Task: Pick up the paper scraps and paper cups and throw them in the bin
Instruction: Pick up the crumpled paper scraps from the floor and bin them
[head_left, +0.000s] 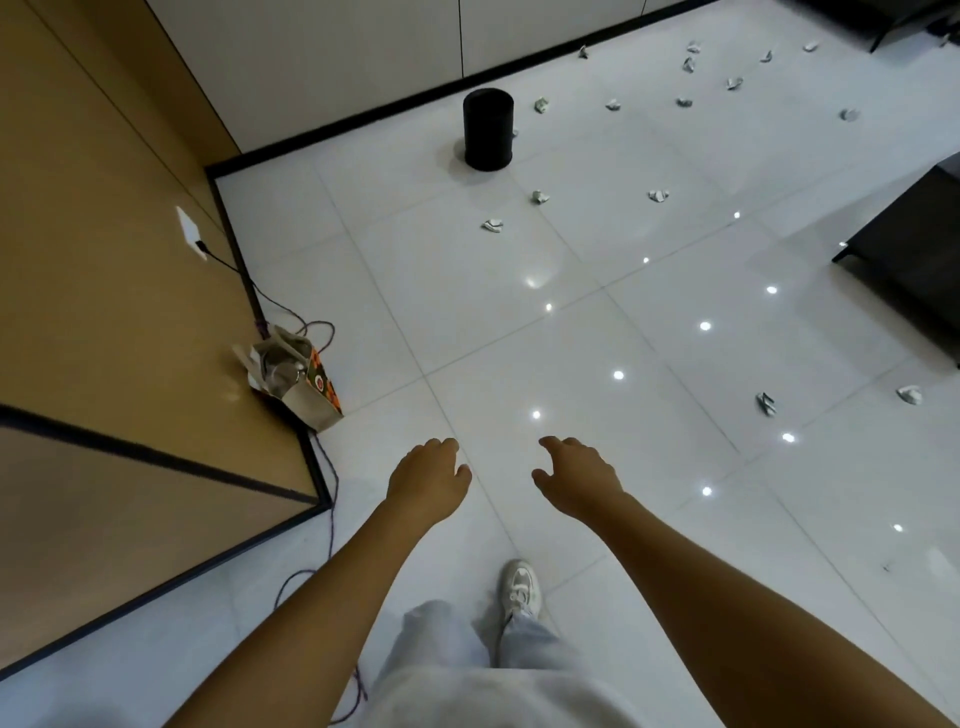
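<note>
Both hands reach forward over the white tiled floor (519, 338), palms down. The left hand (428, 475) hangs with its fingers loosely curled and holds nothing; the right hand (576, 475) is the same, relaxed and holding nothing. The black bin (488, 129) stands upright well ahead, near the dark skirting of the far wall. Crumpled paper scraps lie scattered on the floor: three in front of the bin (492, 225) (541, 197) (658, 195), one just beside it to the right (542, 105), a spread of others farther back on the right (689, 64), and two nearer on the right (765, 404) (909, 395). A paper bag (298, 376) leans against the brown wall panel at the left, with a cable (291, 312) running by it. One white shoe (521, 587) shows below the hands.
</note>
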